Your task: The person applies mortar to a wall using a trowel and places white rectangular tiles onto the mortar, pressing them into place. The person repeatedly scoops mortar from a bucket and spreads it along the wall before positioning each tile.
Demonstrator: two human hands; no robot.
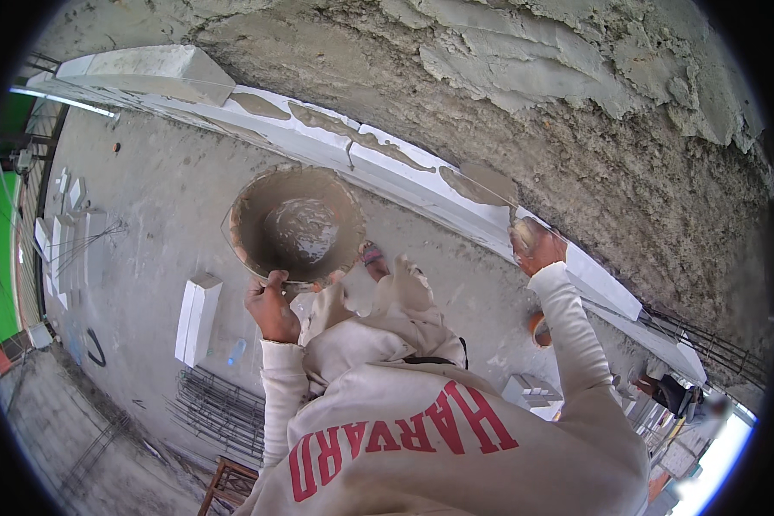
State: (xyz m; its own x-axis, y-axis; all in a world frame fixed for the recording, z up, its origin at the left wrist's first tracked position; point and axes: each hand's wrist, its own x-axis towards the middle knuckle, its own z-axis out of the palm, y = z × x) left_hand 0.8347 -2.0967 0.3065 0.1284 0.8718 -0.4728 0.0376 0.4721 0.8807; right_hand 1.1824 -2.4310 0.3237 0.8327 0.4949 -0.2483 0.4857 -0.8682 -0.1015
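My left hand [273, 308] grips the rim of a mortar-smeared bucket [256, 196], its thumb over the edge. The bucket is tilted toward me, with wet grey mortar [305, 230] in the bottom. In my right hand [538, 245] is a trowel [494, 182], its mortar-coated blade against the top of a row of white blocks [389, 175]. Patches of mortar [318, 120] lie along that top face, left of the trowel. The fingers of my right hand wrap the handle and hide most of it.
A rough, mortar-covered wall [628, 155] rises beyond the blocks. On the floor are a loose white block [198, 318], stacked blocks [64, 254], steel bars [219, 413], a plastic bottle [236, 351] and a round orange object [539, 329]. Another person [669, 394] is at far right.
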